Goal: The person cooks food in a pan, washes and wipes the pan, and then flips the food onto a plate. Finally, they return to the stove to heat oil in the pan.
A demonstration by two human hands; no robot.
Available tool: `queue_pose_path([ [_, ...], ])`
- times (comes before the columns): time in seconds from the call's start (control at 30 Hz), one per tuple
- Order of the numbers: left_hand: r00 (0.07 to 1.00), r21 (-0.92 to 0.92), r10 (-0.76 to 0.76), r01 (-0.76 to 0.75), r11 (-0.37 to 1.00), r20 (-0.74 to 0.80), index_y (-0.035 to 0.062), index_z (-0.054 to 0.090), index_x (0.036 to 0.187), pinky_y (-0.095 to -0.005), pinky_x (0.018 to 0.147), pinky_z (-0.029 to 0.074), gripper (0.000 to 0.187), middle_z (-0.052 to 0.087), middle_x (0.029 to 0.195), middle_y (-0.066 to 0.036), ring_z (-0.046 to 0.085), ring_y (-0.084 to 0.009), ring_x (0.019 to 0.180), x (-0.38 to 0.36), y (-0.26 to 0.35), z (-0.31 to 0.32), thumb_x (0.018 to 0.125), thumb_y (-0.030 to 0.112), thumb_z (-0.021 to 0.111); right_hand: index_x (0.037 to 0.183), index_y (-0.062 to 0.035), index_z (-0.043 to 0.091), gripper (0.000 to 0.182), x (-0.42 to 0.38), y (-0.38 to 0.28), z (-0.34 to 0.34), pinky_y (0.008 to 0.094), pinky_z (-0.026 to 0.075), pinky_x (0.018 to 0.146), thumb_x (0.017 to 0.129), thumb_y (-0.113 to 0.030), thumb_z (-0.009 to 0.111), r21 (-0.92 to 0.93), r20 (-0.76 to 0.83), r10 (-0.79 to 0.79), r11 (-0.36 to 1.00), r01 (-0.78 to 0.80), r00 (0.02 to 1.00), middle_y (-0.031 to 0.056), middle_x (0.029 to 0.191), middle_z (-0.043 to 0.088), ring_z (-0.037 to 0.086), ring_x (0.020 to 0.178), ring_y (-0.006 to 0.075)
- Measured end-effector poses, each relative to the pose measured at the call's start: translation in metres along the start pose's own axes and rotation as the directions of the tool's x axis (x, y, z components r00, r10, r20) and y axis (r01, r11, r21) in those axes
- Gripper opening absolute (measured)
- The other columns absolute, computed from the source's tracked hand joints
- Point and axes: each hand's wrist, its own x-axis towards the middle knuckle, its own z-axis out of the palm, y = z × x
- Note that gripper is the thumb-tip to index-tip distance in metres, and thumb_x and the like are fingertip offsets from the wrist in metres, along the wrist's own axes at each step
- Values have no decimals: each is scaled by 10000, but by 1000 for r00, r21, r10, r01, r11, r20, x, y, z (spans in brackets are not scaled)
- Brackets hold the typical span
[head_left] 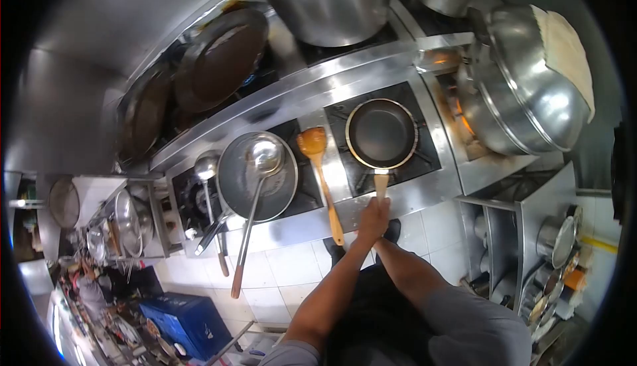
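Note:
My left hand point(373, 219) is closed around the handle of a small dark frying pan point(381, 132), which sits over the right front burner. My right forearm point(408, 264) comes in from the right and meets my left wrist; the right hand is hidden behind the left, so its fingers do not show. Just left of my hands lies a wooden spatula point(323, 180) with an orange-brown coated head. Further left, a larger grey frying pan point(232, 180) holds a long-handled ladle point(267, 155) resting across it. Another ladle point(207, 165) lies beside that pan.
A tall steel pot point(325, 7) stands on the back burners, with two large dark pans point(222, 61) to its left. At the right, a big steel pot point(524, 80) with a cloth point(564, 54) over it sits above visible flames. A blue box point(188, 323) is at lower left.

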Motion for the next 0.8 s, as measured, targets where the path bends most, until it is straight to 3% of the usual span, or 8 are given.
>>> queue_pose_path([
  [0.07, 989, -88, -113, 122, 989, 99, 2, 556, 990, -520, 741, 479, 407, 633, 946, -269, 612, -452, 925, -4, -2, -15, 957, 403, 494, 1249, -64, 537, 522, -1, 1, -1, 332, 515, 751, 845, -353, 695, 39, 7, 29, 999, -30, 1000, 72, 1067, 666, 660, 911, 185],
  [0.23, 799, 333, 413, -283, 899, -437, 15, 623, 1052, -460, 817, 477, 246, 631, 990, -212, 609, -383, 917, -72, -9, -152, 848, 152, 622, 1177, -69, 581, 434, 0, 19, -23, 343, 516, 740, 861, -351, 672, 211, 56, 148, 965, -156, 987, 83, 1096, 651, 658, 906, 197],
  [0.3, 690, 551, 358, 73, 831, -630, 12, 640, 1015, -458, 843, 468, 235, 639, 987, -189, 609, -363, 919, -112, -48, -231, 852, 181, 631, 1180, -72, 574, 423, -29, -2, -42, 359, 510, 789, 907, -393, 606, 172, 60, 192, 965, -199, 980, 83, 1104, 640, 642, 928, 223],
  [0.37, 861, 793, 276, 211, 571, -428, 6, 574, 1153, -387, 725, 513, 369, 658, 835, -156, 637, -287, 803, -148, -142, -307, 902, 272, 619, 1188, -82, 572, 427, -87, -28, -77, 386, 493, 853, 942, -430, 545, 661, 298, 100, 696, -280, 949, 81, 1096, 635, 619, 966, 237],
  [0.43, 887, -84, -462, 460, 884, -3, 30, 523, 1185, -279, 543, 481, 371, 602, 709, -61, 581, -183, 580, -146, -130, -322, 951, 312, 577, 1178, -102, 574, 415, -127, -82, -71, 400, 495, 851, 970, -449, 481, 668, 245, 37, 718, -196, 969, 86, 1093, 650, 622, 950, 238],
  [0.53, 903, -679, -263, 430, 595, 340, 105, 505, 1048, -230, 384, 322, 151, 377, 579, 47, 347, -69, 423, -157, -125, -306, 988, 242, 526, 1152, -123, 575, 412, -137, -124, -44, 412, 501, 825, 994, -473, 428, 644, 135, -61, 764, -41, 989, 80, 1043, 663, 629, 893, 232],
  [0.7, 971, -790, -155, 238, 565, 182, 97, 524, 1137, -220, 381, 277, 253, 372, 567, 43, 327, -67, 417, -213, -26, -314, 980, 294, 510, 1121, -166, 575, 256, -108, -121, -45, 329, 504, 652, 970, -364, 513, 239, -243, -101, 958, 161, 965, 7, 800, 564, 568, 703, 140],
  [0.8, 997, -827, -45, 80, 556, 67, 86, 502, 1266, -226, 375, 293, 358, 402, 583, 28, 371, -68, 428, -201, 18, -354, 992, 314, 459, 1069, -137, 571, 260, -121, -121, -57, 303, 500, 578, 926, -354, 563, 275, -177, -105, 949, 151, 979, -10, 786, 564, 562, 651, 135],
])
